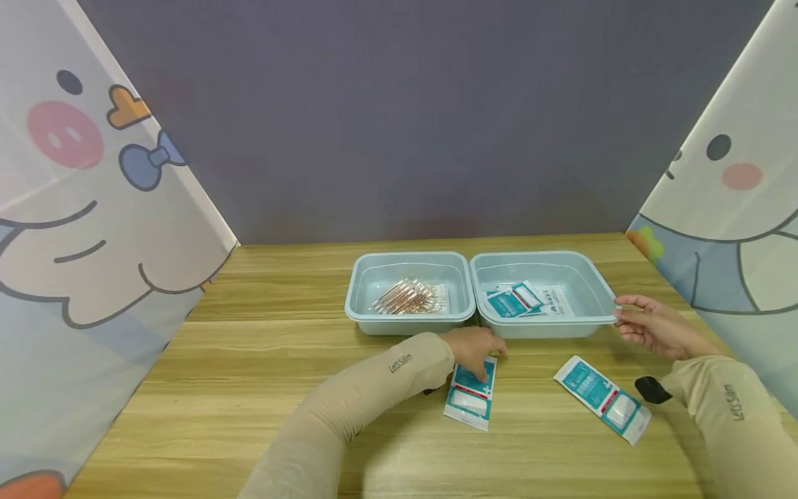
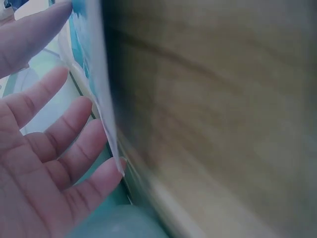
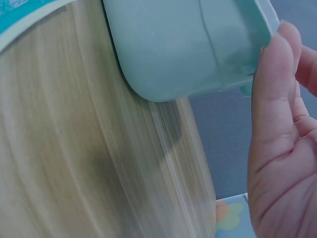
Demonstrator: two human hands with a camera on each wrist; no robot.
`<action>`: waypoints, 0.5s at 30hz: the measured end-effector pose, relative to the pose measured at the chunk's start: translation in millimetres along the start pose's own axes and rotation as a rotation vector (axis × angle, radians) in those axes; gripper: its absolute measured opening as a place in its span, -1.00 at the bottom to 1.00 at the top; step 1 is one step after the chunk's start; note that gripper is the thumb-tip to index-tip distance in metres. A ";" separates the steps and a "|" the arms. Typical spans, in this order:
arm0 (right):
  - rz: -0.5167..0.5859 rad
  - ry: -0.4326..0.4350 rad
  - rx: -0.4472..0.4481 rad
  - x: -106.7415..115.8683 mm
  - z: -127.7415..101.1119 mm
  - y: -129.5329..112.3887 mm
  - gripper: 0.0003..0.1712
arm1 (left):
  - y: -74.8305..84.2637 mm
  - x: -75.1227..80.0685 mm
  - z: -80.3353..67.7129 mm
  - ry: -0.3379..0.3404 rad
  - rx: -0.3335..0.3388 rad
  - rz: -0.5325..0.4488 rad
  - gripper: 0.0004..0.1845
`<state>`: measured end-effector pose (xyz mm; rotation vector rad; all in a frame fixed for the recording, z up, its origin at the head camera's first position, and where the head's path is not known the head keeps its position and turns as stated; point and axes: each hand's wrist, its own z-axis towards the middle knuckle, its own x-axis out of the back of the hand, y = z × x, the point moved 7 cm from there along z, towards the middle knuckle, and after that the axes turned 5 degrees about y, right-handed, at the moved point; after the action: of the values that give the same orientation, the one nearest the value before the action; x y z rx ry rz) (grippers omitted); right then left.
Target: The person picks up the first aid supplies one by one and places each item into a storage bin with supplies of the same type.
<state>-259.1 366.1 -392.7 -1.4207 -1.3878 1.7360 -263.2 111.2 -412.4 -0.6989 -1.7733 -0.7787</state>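
Note:
My right hand (image 1: pixel 662 327) pinches the right corner rim of the right light-blue plastic tray (image 1: pixel 586 322) between thumb and fingers; the right wrist view shows the thumb against that tray's end (image 3: pixel 168 54). The left hand (image 1: pixel 475 348) reaches over the upper end of a teal-and-white packet (image 1: pixel 470 402) lying on the table. In the left wrist view, the left hand (image 2: pixel 44 144) has its fingers spread and gently bent, fingertips right at the packet's edge (image 2: pixel 101 94). Inside the right tray lie several teal-and-white packets (image 1: pixel 514 300).
The left light-blue tray (image 1: pixel 358 315) stands against the right one and holds a bundle of cotton swabs (image 1: pixel 408 296). Another teal-and-white packet (image 1: pixel 601 398) lies at an angle on the wooden table (image 1: pixel 249 388). A grey panel (image 1: pixel 399 125) rises behind, with printed cloths at both sides.

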 end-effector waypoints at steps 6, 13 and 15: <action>-0.005 0.001 -0.003 0.7 0.1 -1.1 -0.65 | 2.1 0.3 0.4 -0.010 -0.011 0.014 -0.51; -0.013 0.011 -0.001 0.6 -0.1 -1.7 -0.65 | 2.0 -0.8 -1.9 -0.013 0.041 0.068 -0.59; -0.013 0.012 0.001 1.0 0.2 -1.2 -0.65 | 1.7 -0.5 -3.4 -0.008 0.069 0.087 -0.59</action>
<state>-259.9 367.4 -392.0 -1.4162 -1.3862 1.7172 -259.8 109.6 -411.6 -0.7294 -1.7560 -0.6543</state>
